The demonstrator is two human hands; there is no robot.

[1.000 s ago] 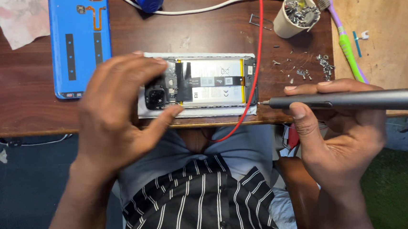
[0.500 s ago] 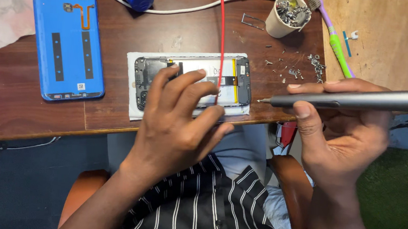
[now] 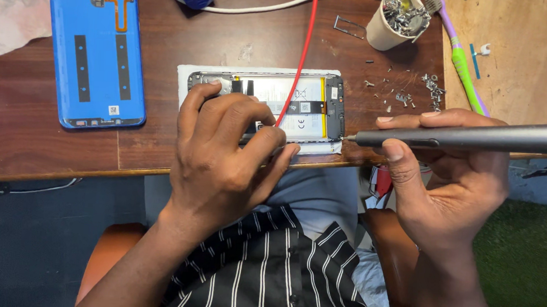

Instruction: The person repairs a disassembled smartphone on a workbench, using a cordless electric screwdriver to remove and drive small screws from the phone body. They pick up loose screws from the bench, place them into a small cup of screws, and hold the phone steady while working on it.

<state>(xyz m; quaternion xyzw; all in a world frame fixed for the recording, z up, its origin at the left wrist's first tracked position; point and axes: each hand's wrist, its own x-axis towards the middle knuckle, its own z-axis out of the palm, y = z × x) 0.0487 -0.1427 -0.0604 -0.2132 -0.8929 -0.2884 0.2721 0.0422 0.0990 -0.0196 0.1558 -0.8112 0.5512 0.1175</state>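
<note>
The opened phone (image 3: 302, 107) lay near the surface's (image 3: 49, 150) front edge, the left hand (image 3: 225, 150) pressing flat on it. Just right, the right hand (image 3: 442, 178) gripped a grey electric screwdriver (image 3: 473, 137), tip touching the phone's corner. Loose screws (image 3: 412, 93) lay beyond; blue back cover (image 3: 95, 45) well left.

Even, fairly bright daylight-like light fills my view, with no harsh glare. The dark wooden table (image 3: 43, 150) carries a soft sheen beside the opened phone (image 3: 309, 108), which is sharp enough to show its small parts. My left hand (image 3: 222, 156) casts only a faint shadow on the phone beneath it. My right hand (image 3: 444, 185) and the grey screwdriver (image 3: 480, 136) it holds are crisp, without motion blur. A small cup (image 3: 385, 30) beyond the phone throws a short shadow to its right. Below the table edge, the floor is dim and softer.
</note>
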